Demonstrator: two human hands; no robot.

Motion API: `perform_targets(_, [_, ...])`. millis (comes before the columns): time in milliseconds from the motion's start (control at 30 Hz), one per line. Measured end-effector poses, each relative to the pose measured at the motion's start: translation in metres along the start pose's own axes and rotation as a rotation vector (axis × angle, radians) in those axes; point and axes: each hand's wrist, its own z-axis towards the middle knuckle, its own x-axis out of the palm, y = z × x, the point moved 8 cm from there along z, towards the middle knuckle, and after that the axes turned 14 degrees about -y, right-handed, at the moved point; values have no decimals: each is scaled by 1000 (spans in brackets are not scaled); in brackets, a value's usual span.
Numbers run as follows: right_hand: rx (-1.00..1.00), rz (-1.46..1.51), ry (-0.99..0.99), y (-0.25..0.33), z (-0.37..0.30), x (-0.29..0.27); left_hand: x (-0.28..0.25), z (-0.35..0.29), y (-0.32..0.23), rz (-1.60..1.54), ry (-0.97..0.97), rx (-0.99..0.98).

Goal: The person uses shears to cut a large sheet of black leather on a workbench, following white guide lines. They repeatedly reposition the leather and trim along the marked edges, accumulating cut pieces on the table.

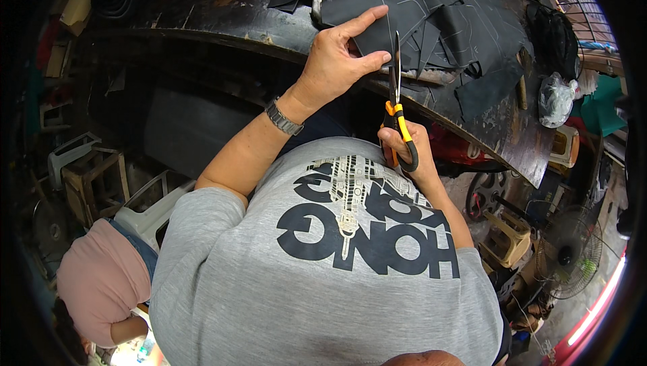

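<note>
Hands, two: the left hand (pixel 330 56), its thumb and forefinger spread apart against one black sheet piece (pixel 354 12), the remaining fingers largely hidden, so whether they clamped it from beneath could not be told; the right hand (pixel 416 147), closed around the handles of the scissors. Scissors (pixel 397 106), one pair, yellow-orange and black in the grips, blades pointing away from the wearer, just beside the left thumb at the piece's right side. Wristwatch (pixel 284 120), one, metal-banded, on the left wrist. Grey shirt (pixel 283 305), one, with dark printing. Sheet piece, one under the left hand, at the near edge of the table; the heap of black pieces (pixel 451 32) beyond and right of it, overlapping too much to count, some bearing pale drawn outlines. Table (pixel 222 19), one, dark, scuffed, its edge worn; on its right part, one brown stick-shaped object (pixel 522 89). Clear plastic bag (pixel 557 100), one, crumpled, at the table's right end. Room: at left, two pale plastic stools (pixel 155 207) and one wooden frame (pixel 94 180); at right, two cream stools (pixel 509 239), one caged fan (pixel 569 255) and one dark spoked wheel (pixel 486 194); at upper right, one barred grille (pixel 586 12); at lower left, one other person in a pink top (pixel 101 278), bent over
</note>
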Motion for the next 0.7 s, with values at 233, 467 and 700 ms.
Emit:
perform_targets(233, [55, -22, -3, 3, -4, 0, 1, -1, 1, 3, 41, -73])
perform_targets(467, [90, -39, 1, 6, -5, -2, -1, 1, -2, 10, 46, -54])
perform_targets(700, [34, 50, 64, 15, 9, 0, 11, -11, -3, 8, 120, -85])
